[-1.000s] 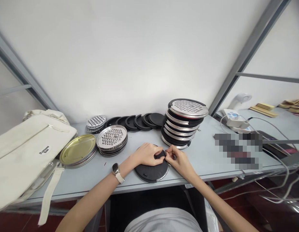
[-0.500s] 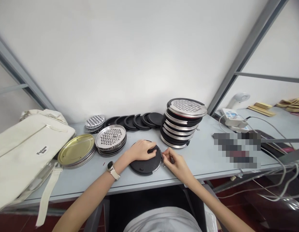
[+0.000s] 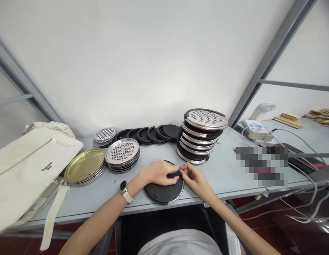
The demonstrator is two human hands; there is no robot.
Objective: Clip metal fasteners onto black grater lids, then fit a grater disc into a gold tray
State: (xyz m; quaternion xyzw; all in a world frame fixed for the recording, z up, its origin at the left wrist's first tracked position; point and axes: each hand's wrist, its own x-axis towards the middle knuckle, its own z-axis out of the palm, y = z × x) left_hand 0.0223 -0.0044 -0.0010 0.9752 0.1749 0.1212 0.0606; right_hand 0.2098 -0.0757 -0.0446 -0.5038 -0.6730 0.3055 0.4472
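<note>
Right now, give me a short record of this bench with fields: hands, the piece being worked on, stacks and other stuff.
left hand: pressing on the black disc, watch on the wrist
right hand: pinching at the disc's right edge, fingertips meeting the left hand's
black disc: flat on the grey table, metal rim showing at its right
tall stack: grater discs, behind the hands
left stacks: perforated discs, gold lids
back row: black rings
far left: cream bag

Bare forearms — a smartwatch (image 3: 125, 187) (pale strap) on the left wrist.
</note>
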